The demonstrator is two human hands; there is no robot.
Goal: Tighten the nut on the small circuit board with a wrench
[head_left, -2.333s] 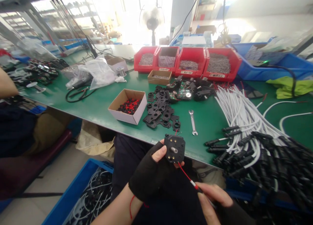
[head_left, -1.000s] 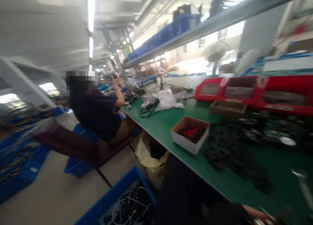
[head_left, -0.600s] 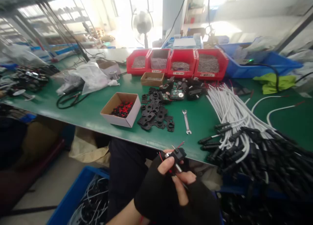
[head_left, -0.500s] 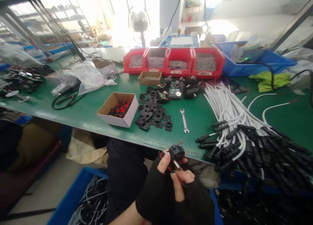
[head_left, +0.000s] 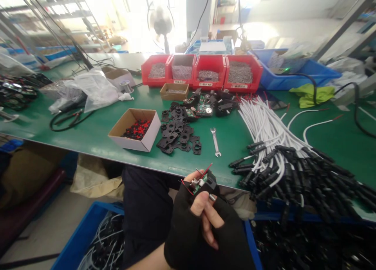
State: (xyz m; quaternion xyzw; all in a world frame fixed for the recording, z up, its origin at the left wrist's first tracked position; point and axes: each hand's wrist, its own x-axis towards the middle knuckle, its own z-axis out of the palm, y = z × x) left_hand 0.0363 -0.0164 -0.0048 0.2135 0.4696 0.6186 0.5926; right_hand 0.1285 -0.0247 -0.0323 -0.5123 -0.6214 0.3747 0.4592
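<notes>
My left hand [head_left: 188, 207], in a black fingerless glove, grips a small black housing [head_left: 210, 182] just off the table's front edge. Its open side shows a green circuit board and thin red wires. A metal shaft sticks out near my fingertips. My right hand [head_left: 219, 223], also gloved, is closed against the near side of the housing; what its fingers hold is hidden. Beyond the hands lie a wrench [head_left: 215, 142] and a pile of flat black plates [head_left: 178, 133]. An open carton [head_left: 143, 144] of red and black parts stands to the left.
Red bins [head_left: 208, 72] of small metal parts line the table's back, with a small cardboard tray [head_left: 174, 93] before them. White cables [head_left: 264, 125] with black connectors spread at right. A blue crate [head_left: 75, 234] stands below left; a blue bin [head_left: 299, 76] sits back right.
The housing has been turned in my hands, so its circuit board now shows. My right hand's fingers have curled in closer. The camera view has shifted slightly.
</notes>
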